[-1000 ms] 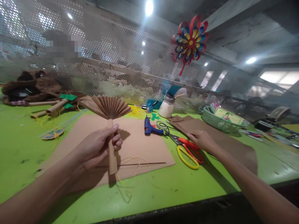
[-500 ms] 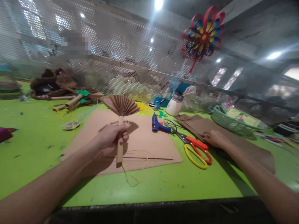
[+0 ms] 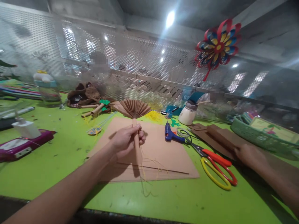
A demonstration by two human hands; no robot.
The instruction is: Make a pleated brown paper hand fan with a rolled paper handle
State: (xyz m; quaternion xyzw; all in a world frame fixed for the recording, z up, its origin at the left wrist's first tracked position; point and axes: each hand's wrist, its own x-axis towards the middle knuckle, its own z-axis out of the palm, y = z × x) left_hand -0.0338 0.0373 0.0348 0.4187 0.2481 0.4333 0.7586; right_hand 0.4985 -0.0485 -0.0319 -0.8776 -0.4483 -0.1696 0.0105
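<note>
My left hand (image 3: 127,140) is closed around the rolled handle of a pleated brown paper fan (image 3: 134,109) and holds it upright over a brown cardboard sheet (image 3: 163,149). Thin yellow strands hang from the handle's lower end. My right hand (image 3: 245,154) lies palm down on a long strip of brown paper (image 3: 217,137) and holds nothing. It rests just to the right of the red and yellow scissors (image 3: 217,169). A blue glue gun (image 3: 171,135) lies between the cardboard and the scissors.
The green table (image 3: 58,149) ends at a perforated metal screen (image 3: 130,62), where a paper pinwheel (image 3: 217,46) hangs. A white jar (image 3: 187,115) and a green basket (image 3: 257,137) stand at the back right. A purple tray (image 3: 21,144) and paper rolls (image 3: 93,110) lie to the left.
The view has swung left and the purple tray has come into sight. My left hand keeps its hold on the fan. My right hand has slid off the scissors' handles onto the brown paper.
</note>
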